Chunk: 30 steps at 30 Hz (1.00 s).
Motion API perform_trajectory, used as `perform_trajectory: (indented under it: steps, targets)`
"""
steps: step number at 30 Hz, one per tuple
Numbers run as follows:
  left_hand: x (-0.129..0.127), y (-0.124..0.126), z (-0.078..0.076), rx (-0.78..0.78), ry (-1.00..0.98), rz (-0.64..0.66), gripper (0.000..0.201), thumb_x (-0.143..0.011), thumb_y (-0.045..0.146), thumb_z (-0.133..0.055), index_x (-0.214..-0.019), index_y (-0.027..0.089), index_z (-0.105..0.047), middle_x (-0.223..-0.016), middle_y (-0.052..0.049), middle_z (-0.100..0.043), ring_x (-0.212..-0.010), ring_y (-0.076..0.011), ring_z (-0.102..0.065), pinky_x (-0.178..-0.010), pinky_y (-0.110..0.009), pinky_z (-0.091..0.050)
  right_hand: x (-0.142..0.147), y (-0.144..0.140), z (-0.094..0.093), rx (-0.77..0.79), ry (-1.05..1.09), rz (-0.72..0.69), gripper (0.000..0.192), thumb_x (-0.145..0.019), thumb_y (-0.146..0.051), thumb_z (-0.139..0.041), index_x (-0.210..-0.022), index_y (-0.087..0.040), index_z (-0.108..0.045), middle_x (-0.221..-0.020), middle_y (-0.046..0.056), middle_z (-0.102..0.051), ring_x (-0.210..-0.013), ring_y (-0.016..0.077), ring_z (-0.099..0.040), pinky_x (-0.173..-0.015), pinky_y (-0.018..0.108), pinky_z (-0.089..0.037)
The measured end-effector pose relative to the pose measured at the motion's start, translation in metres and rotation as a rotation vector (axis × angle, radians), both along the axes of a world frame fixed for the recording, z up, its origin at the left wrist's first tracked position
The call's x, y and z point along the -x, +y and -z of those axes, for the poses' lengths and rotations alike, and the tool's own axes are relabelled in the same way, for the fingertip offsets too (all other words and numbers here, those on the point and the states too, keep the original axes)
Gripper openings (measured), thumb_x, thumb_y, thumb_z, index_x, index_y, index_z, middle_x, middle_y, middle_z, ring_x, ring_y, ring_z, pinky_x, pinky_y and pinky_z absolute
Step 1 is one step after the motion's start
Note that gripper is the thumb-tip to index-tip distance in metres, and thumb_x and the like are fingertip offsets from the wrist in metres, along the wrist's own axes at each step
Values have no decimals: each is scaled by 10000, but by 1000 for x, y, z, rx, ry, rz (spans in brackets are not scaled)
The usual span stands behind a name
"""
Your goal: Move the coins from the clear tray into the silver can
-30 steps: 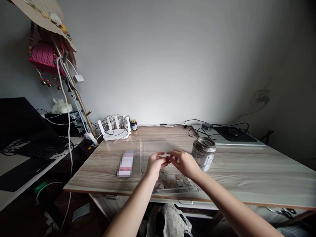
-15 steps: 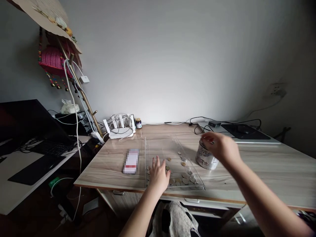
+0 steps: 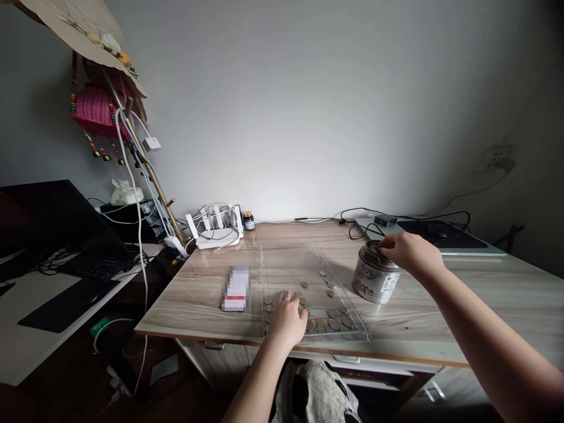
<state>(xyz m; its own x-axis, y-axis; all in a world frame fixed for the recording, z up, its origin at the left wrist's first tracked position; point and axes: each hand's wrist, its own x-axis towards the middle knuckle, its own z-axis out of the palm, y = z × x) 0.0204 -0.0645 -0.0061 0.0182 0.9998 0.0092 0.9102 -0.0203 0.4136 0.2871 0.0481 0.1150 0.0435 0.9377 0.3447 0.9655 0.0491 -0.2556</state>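
A clear plastic tray (image 3: 288, 264) lies on the desk with several coins (image 3: 333, 324) in it, mostly towards its near side. My left hand (image 3: 287, 320) rests palm down among the coins, its fingers apart and slightly bent. To the right of the tray stands an upright round tin (image 3: 374, 282) with a printed pattern and a dark top. At the right side of that top is my right hand (image 3: 408, 251), its fingers pressed together and pointing down. Whatever is between those fingertips is hidden.
Left of the tray lies a phone (image 3: 237, 288) with a blurred screen. A white router (image 3: 218, 237) and a small dark jar (image 3: 249, 221) stand at the back. Cables run along the wall to a grey board (image 3: 467, 249) bearing a mouse (image 3: 440, 230).
My right hand has come down from above the tin to its top, moving slightly right. My left hand stays over the coins, its fingers a little more bent.
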Motion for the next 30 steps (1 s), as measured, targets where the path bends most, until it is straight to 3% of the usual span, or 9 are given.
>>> perform_trajectory:
  steps: [3,5,8,10,14,20,24,27,30]
  targets:
    - [-1,0,-1,3,6,-8,416,-817,341,-374,-1163,163,-522,-1348,-101,-369,-1260,-242,-275,-1013,-378,-245,20,-20,5,-236,-15,-82,199,-741,-327,-495,-829,-206,-625,-783,85,-625,-754,243,-539,-538,312,-376]
    - [-1,-1,-2,-9,19,-13,375,-800,298,-402,-1109,159,-562,-1319,-98,-409,-1235,-233,-316,-1003,-352,-262,41,-34,18,-281,-22,-247,230,-779,-321,-453,-881,-201,-619,-837,69,-628,-746,202,-551,-548,283,-390]
    - [-2,-2,-3,-32,29,-17,284,-764,241,-445,-958,161,-636,-1235,-91,-491,-1156,-215,-403,-960,-305,-313,78,-46,48,-47,-51,-589,242,-800,-321,-440,-901,-212,-631,-912,49,-623,-707,151,-574,-596,248,-418]
    - [-2,-2,-4,-42,24,-28,234,-743,232,-471,-868,165,-657,-1185,-85,-523,-1112,-211,-436,-923,-286,-342,99,-43,68,102,-88,-722,240,-795,-286,-454,-946,-222,-630,-972,49,-611,-774,155,-586,-659,238,-421]
    - [-2,-4,-6,-56,23,-46,200,-733,254,-493,-806,176,-661,-1127,-75,-549,-1065,-211,-458,-893,-282,-356,127,-18,94,251,-148,-671,264,-781,-277,-479,-992,-200,-620,-992,78,-602,-820,176,-585,-684,241,-409]
    - [-2,-4,-6,-72,59,-43,204,-756,298,-483,-814,194,-648,-1089,-62,-556,-1031,-205,-466,-871,-297,-364,148,8,109,347,-159,-570,193,-683,-222,-573,-848,-150,-641,-810,69,-645,-747,173,-585,-622,221,-398]
    - [-2,-4,-4,-91,55,-35,229,-773,306,-454,-836,193,-643,-1083,-67,-557,-1030,-205,-466,-868,-295,-363,144,-5,94,301,-144,-538,140,-678,-173,-549,-778,-180,-648,-759,40,-654,-707,155,-583,-582,207,-379]
    - [-2,-3,-2,-87,47,-40,246,-779,304,-439,-847,187,-644,-1056,-77,-569,-1015,-208,-474,-858,-295,-367,115,-19,53,67,-51,-445,186,-738,-210,-480,-808,-236,-650,-769,16,-659,-690,147,-578,-567,215,-372]
    - [-2,-2,-2,-106,34,-23,259,-785,310,-427,-838,181,-646,-1052,-82,-575,-1013,-210,-477,-865,-294,-362,67,-19,8,-173,101,-223,208,-746,-275,-470,-840,-256,-655,-797,8,-662,-692,148,-576,-546,220,-379]
